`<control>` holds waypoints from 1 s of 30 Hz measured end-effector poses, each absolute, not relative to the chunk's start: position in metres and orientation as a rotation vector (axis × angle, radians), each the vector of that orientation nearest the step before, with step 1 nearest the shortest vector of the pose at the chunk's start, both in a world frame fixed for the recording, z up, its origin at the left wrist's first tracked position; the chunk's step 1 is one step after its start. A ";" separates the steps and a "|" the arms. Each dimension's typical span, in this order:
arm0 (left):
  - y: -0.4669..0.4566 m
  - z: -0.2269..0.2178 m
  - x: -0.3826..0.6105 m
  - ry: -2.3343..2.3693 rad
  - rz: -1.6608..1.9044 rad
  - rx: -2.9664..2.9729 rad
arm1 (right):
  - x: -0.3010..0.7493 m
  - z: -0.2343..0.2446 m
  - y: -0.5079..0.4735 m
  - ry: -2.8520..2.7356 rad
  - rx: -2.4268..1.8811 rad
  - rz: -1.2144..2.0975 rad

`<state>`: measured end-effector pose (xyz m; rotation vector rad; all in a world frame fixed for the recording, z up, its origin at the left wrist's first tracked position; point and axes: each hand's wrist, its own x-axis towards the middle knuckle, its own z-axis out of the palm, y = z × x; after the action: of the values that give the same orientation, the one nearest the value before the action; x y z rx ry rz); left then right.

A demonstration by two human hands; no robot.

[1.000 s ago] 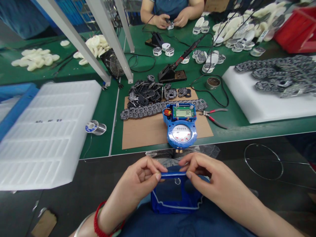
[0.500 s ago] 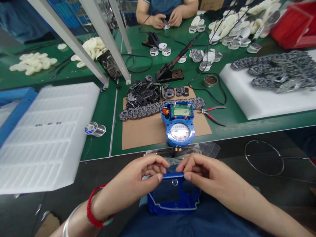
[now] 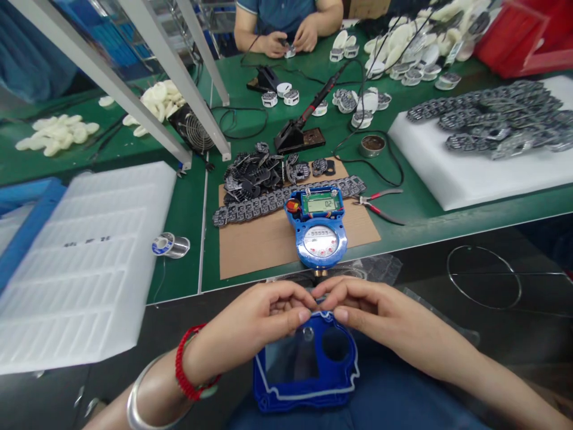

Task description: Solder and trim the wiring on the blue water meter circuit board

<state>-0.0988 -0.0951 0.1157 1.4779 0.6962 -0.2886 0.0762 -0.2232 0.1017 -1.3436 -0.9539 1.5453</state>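
Head view: the blue cover [image 3: 324, 373] is down at the lower middle of the frame, above the person's dark blue clothing [image 3: 394, 397], tilted so its inner side shows. A thin white cord [image 3: 308, 395] runs round its rim, fairly neat along the bottom but wavy at the right side, where it seems to ride out over the edge.

Both hands are in a narrow pinch at the cover's top edge, left hand [image 3: 264, 316] and right hand [image 3: 376, 307] nearly meeting, thumbs on the near side. Can't tell whether the fingertips are on plastic or cord, they hide it.

Going by this, I'd say the cord is being worked along the rim. My two cents: let one thumb pin the bit that's sitting right while the other presses the next short stretch. Push down rather than pull along, since a soft cord like that probably stretches and pops out at the corners. That wavy right side deserves a second pass, I reckon.

Further out, mid-frame, a blue meter [image 3: 320, 230] sits open on cardboard [image 3: 264, 257] at the table's front, screen lit. Pliers [image 3: 363, 200] lie just right of it, a solder spool [image 3: 172, 245] well off to the left.
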 end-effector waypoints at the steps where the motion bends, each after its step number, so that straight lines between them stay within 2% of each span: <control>1: -0.096 0.116 -0.100 0.707 -0.276 1.459 | 0.077 0.100 -0.223 -0.948 -1.341 1.533; 10: -0.105 0.119 -0.099 0.805 -0.093 1.592 | 0.068 0.092 -0.217 -0.884 -1.370 1.452; 19: -0.110 0.115 -0.099 0.819 -0.094 1.712 | 0.065 0.091 -0.216 -0.977 -1.512 1.377; 30: -0.109 0.115 -0.101 0.773 -0.089 1.771 | 0.063 0.098 -0.226 -1.433 -1.716 0.987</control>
<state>-0.1011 -0.1088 0.1155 1.7707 0.7729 -0.0894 0.0633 -0.2261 0.0978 -1.7156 -1.4330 0.9874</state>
